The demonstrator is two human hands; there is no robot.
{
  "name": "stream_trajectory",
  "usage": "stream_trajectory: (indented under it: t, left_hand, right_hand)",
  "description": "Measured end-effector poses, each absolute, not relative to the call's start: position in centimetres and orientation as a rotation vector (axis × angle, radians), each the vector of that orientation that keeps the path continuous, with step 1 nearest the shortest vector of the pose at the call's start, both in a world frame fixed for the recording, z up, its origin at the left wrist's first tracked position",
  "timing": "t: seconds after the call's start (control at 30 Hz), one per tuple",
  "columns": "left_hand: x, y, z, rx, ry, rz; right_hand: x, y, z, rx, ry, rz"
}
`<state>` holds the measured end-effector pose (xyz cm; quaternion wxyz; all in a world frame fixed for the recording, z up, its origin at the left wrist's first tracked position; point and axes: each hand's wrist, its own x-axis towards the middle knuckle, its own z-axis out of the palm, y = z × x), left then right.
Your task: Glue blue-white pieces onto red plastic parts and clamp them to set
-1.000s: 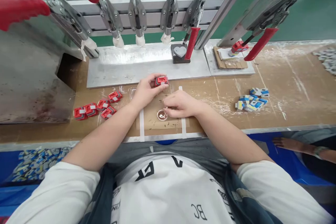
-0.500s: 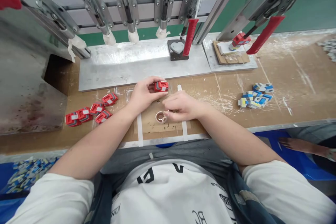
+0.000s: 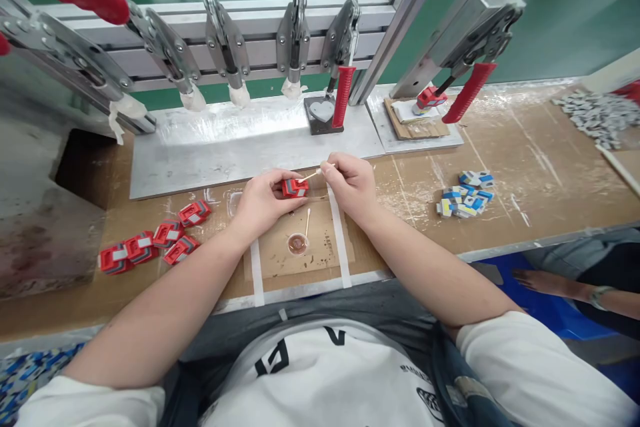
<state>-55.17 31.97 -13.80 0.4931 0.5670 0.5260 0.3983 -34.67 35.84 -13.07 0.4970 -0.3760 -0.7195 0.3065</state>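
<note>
Centrally in the frame, a small red part [image 3: 295, 187] was gripped by the left hand [image 3: 263, 200], while a thin stick [image 3: 317, 173] was pinched against it by the right hand [image 3: 350, 183], above the desk [image 3: 550, 167].

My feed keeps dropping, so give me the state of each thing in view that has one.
left hand: gripping the red part
right hand: pinching the thin stick, tip at the part
small dish: on the cardboard, brownish inside
red-handled clamp: handle down beside the heart block
loose red parts: lying untouched to the left
</note>
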Motion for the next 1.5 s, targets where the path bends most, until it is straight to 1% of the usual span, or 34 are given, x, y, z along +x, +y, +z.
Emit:
stream_trajectory:
  t: [0.27, 0.53, 0.63, 1.0, 1.2, 1.3, 1.37, 1.5]
  left_hand:
    - [-55.2, 32.1, -14.0, 1.392, 1.308, 0.972]
    - [-55.2, 31.8, -13.3, 1.432, 1.332, 0.974]
    - [-55.2, 31.8, -13.3, 1.456, 1.342, 0.982]
    - [-55.2, 31.9, -13.5, 1.553, 1.361, 0.987]
    - [-55.3, 32.0, -13.8, 1.523, 1.357, 1.018]
    - [-55.3, 32.1, -13.5, 1.543, 1.318, 1.062]
    - [-55.3, 32.1, -13.1, 1.594, 1.361, 1.087]
    - [-55.2, 32.4, -12.0, 1.589, 1.511, 1.088]
  right_hand:
    - [-35.0, 36.1, -13.3, -0.927, -1.822, 0.746]
    - [-34.7, 36.1, -13.1, -0.957, -1.874, 0.545]
    - [-34.4, 36.2, -13.0, -0.96, -1.889, 0.522]
    - [-34.8, 36.2, -12.8, -0.875, -1.914, 0.746]
    - [-34.4, 36.1, -12.6, -0.873, -1.866, 0.765]
    - [-34.1, 35.1, -12.5, -0.587, -2.14, 0.88]
    - [-34.3, 34.2, -12.2, -0.414, -2.411, 0.865]
    - [-35.0, 32.8, -10.9, -0.46, -2.794, 0.503]
